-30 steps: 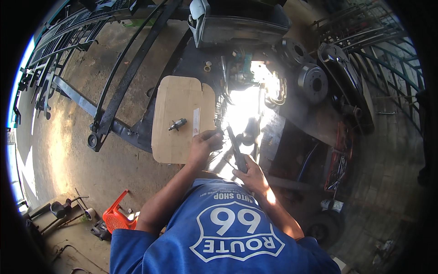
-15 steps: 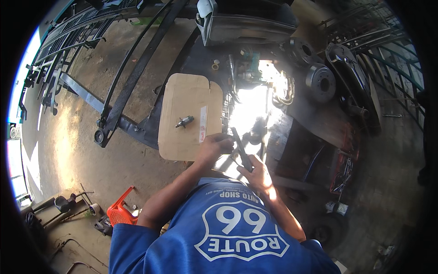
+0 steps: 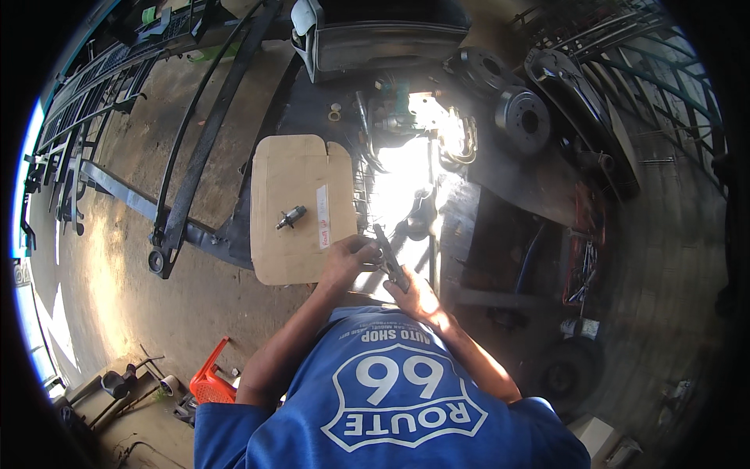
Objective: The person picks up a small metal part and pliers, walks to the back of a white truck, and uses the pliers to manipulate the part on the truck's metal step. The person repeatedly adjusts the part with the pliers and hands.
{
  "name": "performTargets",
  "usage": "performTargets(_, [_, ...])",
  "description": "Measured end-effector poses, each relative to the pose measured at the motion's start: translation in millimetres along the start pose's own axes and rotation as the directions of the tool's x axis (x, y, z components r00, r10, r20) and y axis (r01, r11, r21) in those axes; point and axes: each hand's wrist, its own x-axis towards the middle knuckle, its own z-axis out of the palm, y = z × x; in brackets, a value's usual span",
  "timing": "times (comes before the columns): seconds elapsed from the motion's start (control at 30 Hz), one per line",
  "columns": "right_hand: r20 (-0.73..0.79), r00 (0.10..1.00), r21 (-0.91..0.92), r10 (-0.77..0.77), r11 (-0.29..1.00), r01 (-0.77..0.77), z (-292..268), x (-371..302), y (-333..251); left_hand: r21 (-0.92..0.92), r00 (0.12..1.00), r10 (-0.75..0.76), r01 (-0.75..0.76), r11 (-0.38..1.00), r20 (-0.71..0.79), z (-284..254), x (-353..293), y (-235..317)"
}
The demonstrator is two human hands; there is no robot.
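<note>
In my right hand [image 3: 418, 295] is a long, narrow, dark tool [image 3: 391, 258], its far end pointing up and slightly left. Its exact kind is not clear. My left hand [image 3: 349, 259] is beside the tool with its fingers curled together close to the shaft. Whatever they pinch is too small to make out. To the left, a flat cardboard sheet [image 3: 273, 172] with rounded corners lies on the work surface. On it rest a small metal part [image 3: 291, 217] with a stepped shaft and a white label strip [image 3: 323, 227] with red writing.
Two round metal drums [image 3: 522, 117] sit at the upper right, near bent metal pipes [image 3: 461, 141] in glaring sunlight. A red tray of tools [image 3: 578, 273] lies at right. Long steel bars [image 3: 207, 133] cross the left side. An orange plastic chair [image 3: 211, 383] stands lower left.
The whole view has shifted, so the cardboard and bench things appear further left. My left hand has come closer to the tool in my right hand.
</note>
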Motion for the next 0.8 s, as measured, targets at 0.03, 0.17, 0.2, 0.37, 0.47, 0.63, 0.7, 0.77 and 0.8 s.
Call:
performTargets(0.03, [-0.015,0.999,0.008,0.03,1.0,-0.03,2.1,-0.6,-0.3,0.055,1.0,0.012,-0.012,0.998,-0.002,0.3,0.6,0.9])
performTargets(0.17, [0.019,0.999,0.106,-0.026,0.994,0.024,1.7,0.3,5.0,0.03,1.0,-0.001,0.0,1.0,0.023,-1.7,7.4,-3.2])
performTargets(0.2, [0.038,0.999,0.114,0.005,0.993,-0.009,-0.3,1.0,9.2,-0.022,0.999,-0.015,0.016,1.0,0.047,-4.0,9.7,-6.6])
performTargets(0.37, [0.168,0.983,-0.025,0.074,0.997,-0.071,-0.9,11.6,39.4,0.474,0.998,-0.056,0.03,0.88,0.041,-28.0,19.4,-28.0])
performTargets(0.47, [0.118,0.986,-0.037,0.12,0.992,-0.117,2.2,11.6,50.7,0.892,1.0,0.007,0.013,0.451,-0.018,-34.4,20.5,-35.7])
performTargets(0.63, [0.244,0.97,0.134,0.017,0.99,-0.051,-31.7,-7.3,40.1,0.808,0.843,0.446,-0.474,0.351,0.301,-15.4,26.8,-9.1])
performTargets(0.7, [0.358,0.93,0.202,-0.081,0.979,0.008,-52.4,-16.9,29.2,0.745,0.706,0.487,-0.649,0.156,0.514,1.3,37.8,15.0])
performTargets(0.77, [0.495,0.867,0.307,-0.064,0.946,-0.105,-74.1,-30.5,19.7,0.556,0.512,0.439,-0.83,0.033,0.738,21.6,43.2,34.2])
performTargets(0.8, [0.463,0.877,0.325,-0.13,0.945,-0.031,-80.7,-35.9,15.6,0.485,0.458,0.354,-0.875,0.016,0.815,34.0,47.0,42.4])
